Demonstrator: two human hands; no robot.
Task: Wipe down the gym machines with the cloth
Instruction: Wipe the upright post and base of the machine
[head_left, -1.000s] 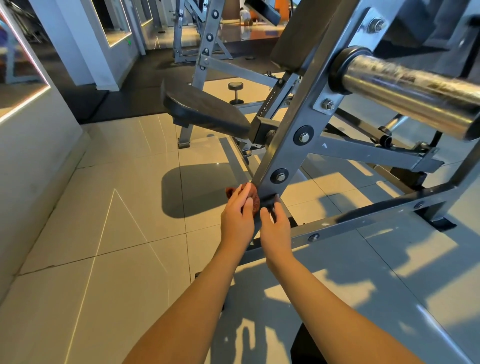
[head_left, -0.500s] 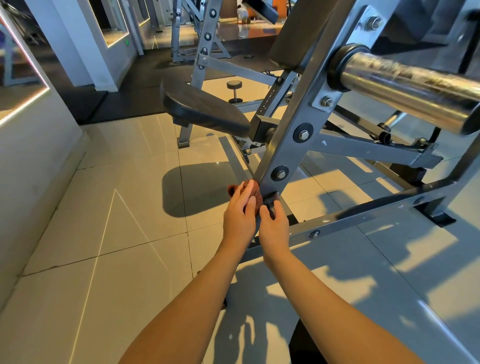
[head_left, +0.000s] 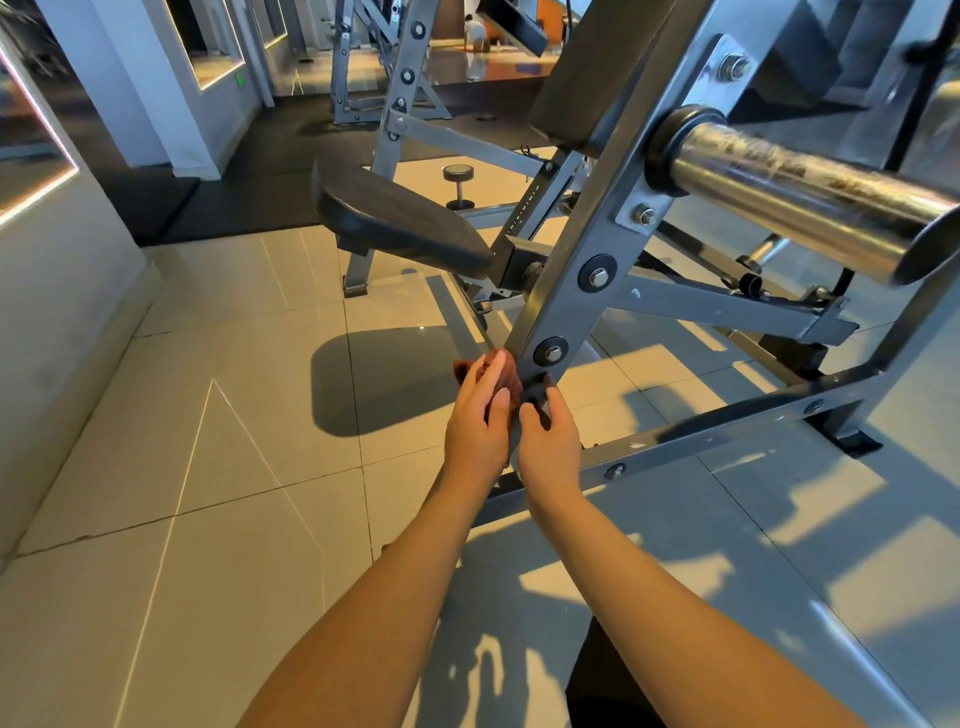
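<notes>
A grey steel gym machine fills the right of the view; its slanted upright post (head_left: 587, 249) runs down to a low floor rail (head_left: 727, 436). A reddish-brown cloth (head_left: 506, 376) is wrapped round the foot of that post. My left hand (head_left: 478, 421) holds the cloth against the post's left side, fingers laid over it. My right hand (head_left: 550, 436) grips the darker end of the cloth on the post's right side, just below the lowest bolt (head_left: 553, 354). Most of the cloth is hidden by the hands.
A chrome weight sleeve (head_left: 789, 192) juts out at upper right, close to head height. A black padded seat (head_left: 400, 223) sits left of the post. A small dumbbell (head_left: 457, 184) stands on the tiled floor behind. A wall runs along the left.
Both hands and the cloth have crept slightly up the post's foot. The view has shifted a little closer.
</notes>
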